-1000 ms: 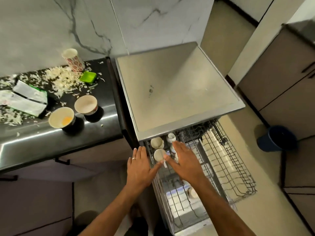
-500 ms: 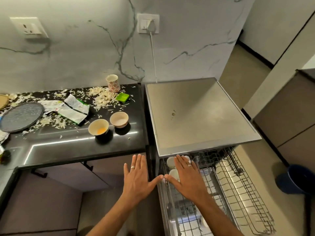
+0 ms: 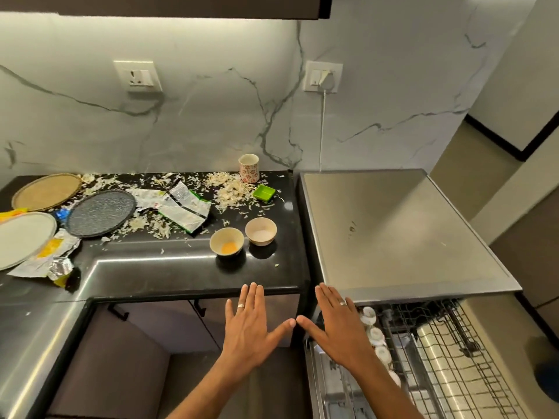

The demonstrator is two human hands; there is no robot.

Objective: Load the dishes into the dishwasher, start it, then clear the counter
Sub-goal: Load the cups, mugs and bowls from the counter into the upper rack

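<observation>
My left hand [image 3: 251, 328] and my right hand [image 3: 335, 326] are spread flat with straight fingers, thumbs nearly touching, holding nothing, in front of the counter edge. The right one hovers over the left side of the pulled-out dishwasher rack [image 3: 438, 352], where small white cups [image 3: 375, 334] sit in a row. On the black counter [image 3: 181, 273] stand a bowl with yellow residue [image 3: 227, 241], a second pale bowl [image 3: 260, 231], a patterned cup [image 3: 249, 167], a green square dish [image 3: 263, 192], a dark grey plate [image 3: 99, 213], a tan plate [image 3: 47, 192] and a white plate [image 3: 21, 237].
Shredded scraps [image 3: 230, 186], torn wrappers [image 3: 184, 207] and foil packets [image 3: 51, 258] litter the counter. The steel dishwasher top [image 3: 393, 231] stands right of it. A cord runs from the wall socket [image 3: 323, 77] down behind it. A dark blue bin [image 3: 547, 376] is at the far right.
My head has lifted, bringing the whole counter and wall into view. Both hands have drawn back from the cups in the rack and stay spread flat.
</observation>
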